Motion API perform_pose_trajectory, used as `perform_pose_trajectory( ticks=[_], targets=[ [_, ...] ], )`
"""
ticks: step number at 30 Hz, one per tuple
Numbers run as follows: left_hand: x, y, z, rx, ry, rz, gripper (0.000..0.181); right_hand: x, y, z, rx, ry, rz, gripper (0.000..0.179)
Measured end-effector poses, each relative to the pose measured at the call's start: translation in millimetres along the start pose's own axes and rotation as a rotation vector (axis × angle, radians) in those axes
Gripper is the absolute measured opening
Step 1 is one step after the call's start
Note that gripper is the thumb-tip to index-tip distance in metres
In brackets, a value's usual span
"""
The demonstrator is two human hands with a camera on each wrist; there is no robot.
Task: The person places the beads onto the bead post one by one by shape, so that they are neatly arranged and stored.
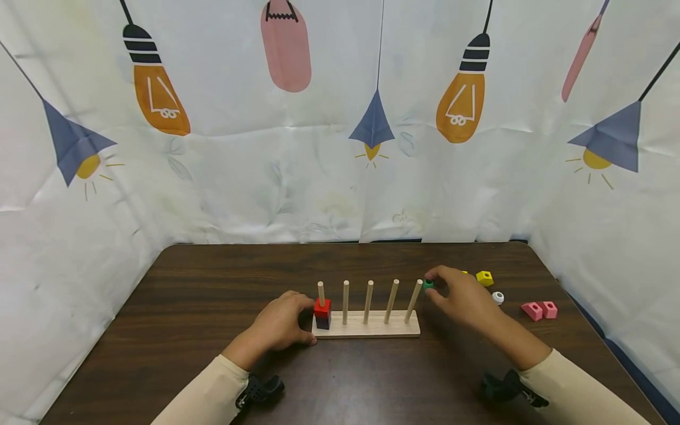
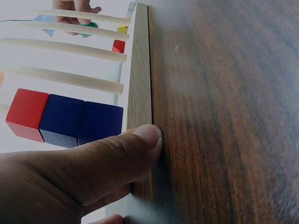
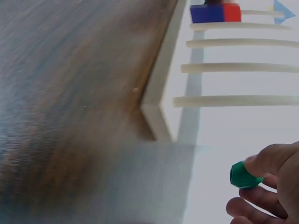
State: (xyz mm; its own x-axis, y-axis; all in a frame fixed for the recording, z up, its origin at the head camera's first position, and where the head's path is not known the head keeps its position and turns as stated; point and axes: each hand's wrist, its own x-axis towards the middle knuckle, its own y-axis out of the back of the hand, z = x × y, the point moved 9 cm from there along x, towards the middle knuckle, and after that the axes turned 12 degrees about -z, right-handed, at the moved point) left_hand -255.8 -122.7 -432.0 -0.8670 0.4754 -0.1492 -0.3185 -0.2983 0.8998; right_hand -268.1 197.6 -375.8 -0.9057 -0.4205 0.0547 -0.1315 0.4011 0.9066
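A pale wooden peg board (image 1: 366, 333) with several upright pegs lies on the table. My left hand (image 1: 284, 321) grips its left end, the thumb (image 2: 148, 135) against the front edge; the other fingers are mostly hidden behind. The leftmost peg carries two dark blue cubes (image 2: 81, 119) with a red cube (image 1: 321, 307) on top. My right hand (image 1: 462, 295) pinches a green faceted bead (image 3: 244, 175) between thumb and fingers. This bead is held in the air just right of the rightmost peg (image 1: 414, 300), near its top end.
To the right of my right hand lie a yellow bead (image 1: 484, 278), a white round bead (image 1: 497, 297) and two pink beads (image 1: 549, 310). Part of another yellow piece shows behind the hand. A printed curtain (image 1: 329, 195) stands beyond the brown table (image 1: 239, 268).
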Motion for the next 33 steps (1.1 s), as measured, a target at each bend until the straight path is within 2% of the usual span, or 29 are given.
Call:
perform_pose_trajectory(
  ticks=[9,17,33],
  targets=[
    [0.1,-0.2,-0.7,-0.001,0.014,-0.007,0.059,-0.8,24,-19,0.059,0.024,0.012,0.028],
    [-0.2,0.1,-1.3,-0.011,0.021,-0.003,0.058,-0.2,41,-39,0.069,0.054,0.027,0.029],
    [0.5,0.4,0.1,0.0,0.004,-0.002,0.058,2.4,58,-73,0.113,0.179,0.081,0.028]
  ],
)
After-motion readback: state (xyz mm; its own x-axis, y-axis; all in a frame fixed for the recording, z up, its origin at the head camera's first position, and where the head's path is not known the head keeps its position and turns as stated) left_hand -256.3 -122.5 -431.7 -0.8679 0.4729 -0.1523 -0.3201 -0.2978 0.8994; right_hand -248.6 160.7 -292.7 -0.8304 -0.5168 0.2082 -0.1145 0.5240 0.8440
